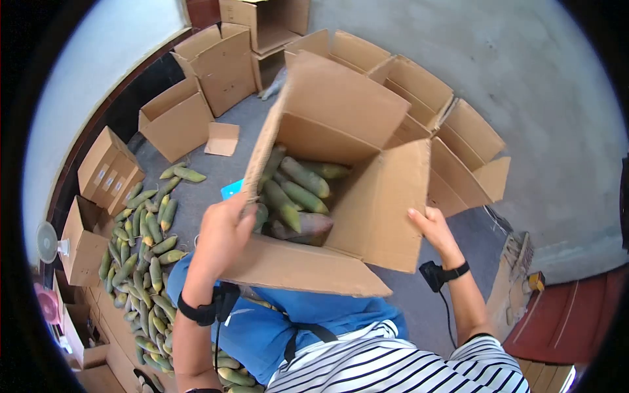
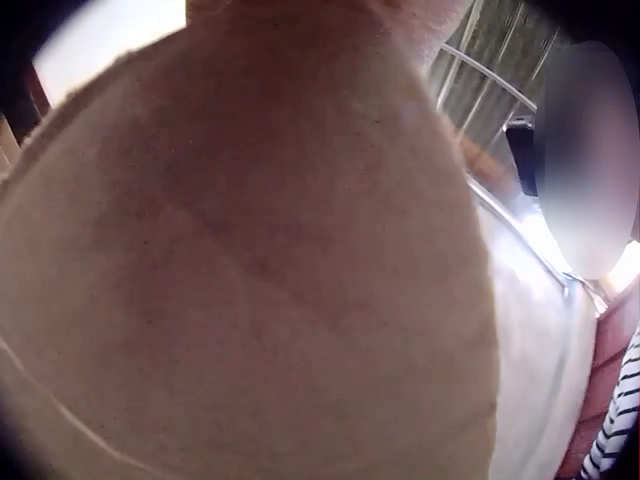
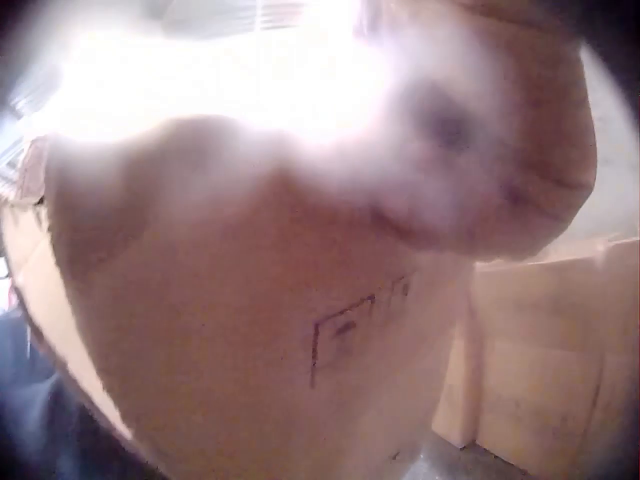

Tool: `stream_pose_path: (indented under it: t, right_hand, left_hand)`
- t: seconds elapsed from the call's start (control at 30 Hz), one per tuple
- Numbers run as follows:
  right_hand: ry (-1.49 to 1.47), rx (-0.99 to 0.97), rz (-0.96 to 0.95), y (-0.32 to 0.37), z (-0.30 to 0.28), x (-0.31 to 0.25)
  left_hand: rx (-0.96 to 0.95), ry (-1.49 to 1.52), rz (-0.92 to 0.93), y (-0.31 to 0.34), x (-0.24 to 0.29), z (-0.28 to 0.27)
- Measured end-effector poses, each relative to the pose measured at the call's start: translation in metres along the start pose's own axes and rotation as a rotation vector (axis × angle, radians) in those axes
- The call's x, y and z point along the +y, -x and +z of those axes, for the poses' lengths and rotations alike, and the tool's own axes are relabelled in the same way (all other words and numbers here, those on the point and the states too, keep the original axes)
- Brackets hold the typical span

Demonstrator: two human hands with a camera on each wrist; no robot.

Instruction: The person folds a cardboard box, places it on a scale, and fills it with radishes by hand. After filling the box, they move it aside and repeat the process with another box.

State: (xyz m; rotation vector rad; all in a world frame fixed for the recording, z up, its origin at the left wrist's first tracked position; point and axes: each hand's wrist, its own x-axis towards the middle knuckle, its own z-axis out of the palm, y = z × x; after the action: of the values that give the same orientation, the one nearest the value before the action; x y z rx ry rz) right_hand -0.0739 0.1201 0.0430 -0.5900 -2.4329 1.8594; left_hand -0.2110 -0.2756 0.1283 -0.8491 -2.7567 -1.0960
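Observation:
An open cardboard box (image 1: 380, 209) tilts in front of my body above my legs, its flaps spread. Inside lie several long green vegetables (image 1: 304, 196) that look like radishes, heaped toward its left side. My left hand (image 1: 226, 232) grips the box's left edge where two flaps meet. At the right flap, my right hand (image 1: 434, 229) pinches the edge, thumb on the inner face and the other fingers hidden behind. Cardboard (image 2: 250, 270) fills most of the left wrist view. A printed box wall (image 3: 250, 300) shows in the right wrist view, under glare.
A large pile of the same vegetables (image 1: 147, 262) covers the floor at left. Open boxes (image 1: 173, 118) stand along the left wall, and more boxes (image 1: 419, 92) line the wall beyond. A loose cardboard piece (image 1: 222, 139) lies on the grey floor.

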Motion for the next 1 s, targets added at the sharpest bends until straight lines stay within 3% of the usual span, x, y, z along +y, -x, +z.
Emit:
stream_pose_path:
  t: [0.07,0.13,0.27,0.33,0.4,0.47,0.5,0.53,0.57,0.6,0.63,0.67,0.7,0.73,0.77,0.8,0.87,0.9,1.0]
  right_hand:
    - [0.035,0.087,0.019,0.044,-0.033,0.014]
    - [0.233,0.156,0.127,0.094,-0.071,0.021]
    - [0.153,0.411,0.239,0.207,-0.137,0.092]
    - [0.272,0.519,0.473,0.267,-0.168,0.113]
    - [0.276,0.569,0.605,0.323,-0.187,0.119]
    - [0.283,0.618,0.752,0.382,-0.209,0.134]
    - [0.279,0.632,0.761,0.465,-0.231,0.186]
    - [0.851,0.646,0.789,0.497,-0.26,0.219]
    - [1.423,0.618,0.789,0.471,-0.279,0.222]
    - [1.434,0.858,0.692,0.467,-0.295,0.21]
    - [1.478,0.919,0.848,0.435,-0.313,0.185]
    - [1.324,1.033,0.842,0.365,-0.288,0.104]
    - [1.345,1.137,0.413,0.324,-0.289,0.081]
    - [1.273,1.078,0.223,0.275,-0.296,0.062]
    - [1.177,0.975,0.366,0.219,-0.276,0.027]
    - [1.089,0.929,0.058,0.169,-0.272,0.034]
    - [1.193,0.757,-0.277,0.071,-0.232,0.025]
    - [1.196,0.659,-0.249,0.03,-0.218,0.023]
    - [1.363,0.647,-0.329,-0.065,-0.209,0.068]
  left_hand:
    - [-0.033,0.096,0.139,-0.007,0.015,0.033]
    - [-0.244,0.115,0.084,-0.009,0.046,0.062]
    - [-0.429,0.472,0.311,0.024,0.107,0.166]
    - [-0.524,0.503,0.298,0.044,0.14,0.215]
    - [-0.742,0.453,0.335,0.064,0.163,0.275]
    - [-0.771,0.471,0.355,0.093,0.185,0.319]
    - [-0.891,0.529,0.405,0.096,0.194,0.321]
    - [-0.947,0.594,0.501,0.091,0.207,0.311]
    - [-0.981,0.548,0.542,0.079,0.222,0.293]
    - [-1.014,0.498,0.581,0.064,0.234,0.274]
    - [-0.951,0.51,0.543,0.051,0.235,0.263]
    - [-0.892,0.527,0.505,0.042,0.23,0.253]
    - [-0.814,0.493,0.5,0.03,0.22,0.242]
    - [-0.727,0.457,0.485,0.02,0.203,0.231]
    - [-0.663,0.401,0.452,0.016,0.183,0.224]
    - [-0.596,0.343,0.413,0.013,0.16,0.217]
    - [-0.544,0.251,0.31,0.016,0.114,0.202]
    - [-0.544,0.214,0.221,0.02,0.096,0.19]
    - [-0.492,0.154,0.009,0.042,0.043,0.154]
